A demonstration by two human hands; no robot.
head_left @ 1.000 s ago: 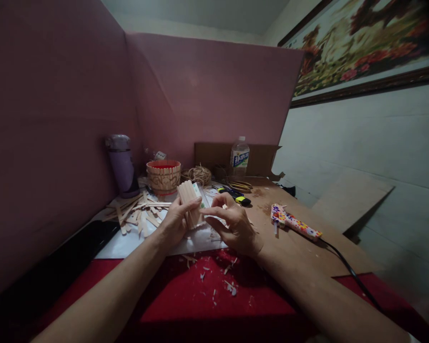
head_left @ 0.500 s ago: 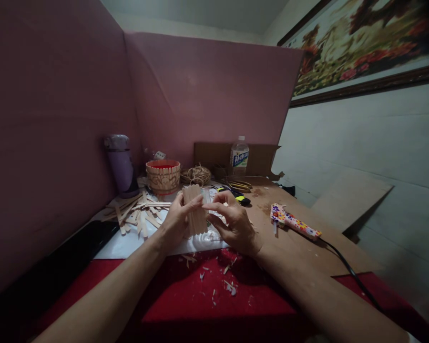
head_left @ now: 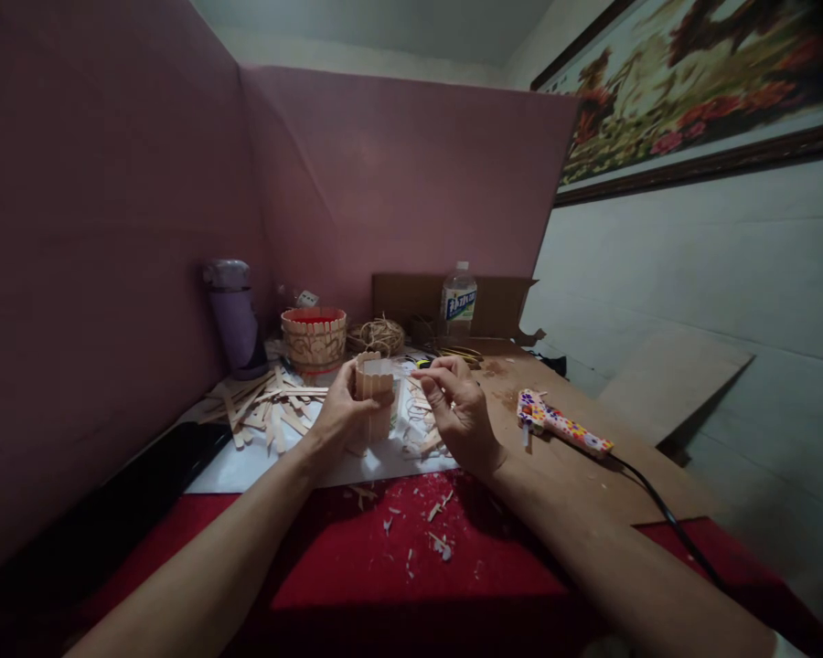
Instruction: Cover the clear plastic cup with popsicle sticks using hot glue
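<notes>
My left hand (head_left: 337, 408) is wrapped round a small cup faced with upright wooden craft sticks (head_left: 381, 422), held above the white sheet. Its rounded stick tops point up, and a pale, translucent inner wall shows at the opening. To the right of the cup, apart from it, is my right hand (head_left: 461, 413). The thumb and fingers there are drawn together in a pinch; whatever is between them, if anything, is too small to make out. Loose craft sticks (head_left: 274, 407) lie in a pile left of my left hand.
Behind stand a stick-covered round basket (head_left: 314, 345), a coil of twine (head_left: 379, 336), a purple flask (head_left: 233, 320) and a plastic bottle (head_left: 459, 302). A flowered glue gun (head_left: 562, 426) with a black cord lies on the brown board (head_left: 590, 484). Scraps litter the red cloth (head_left: 357, 567).
My left hand has turned the stick-covered cup so its opening now shows. My right hand has drawn away from it to the right, its fingers no longer at the sticks.
</notes>
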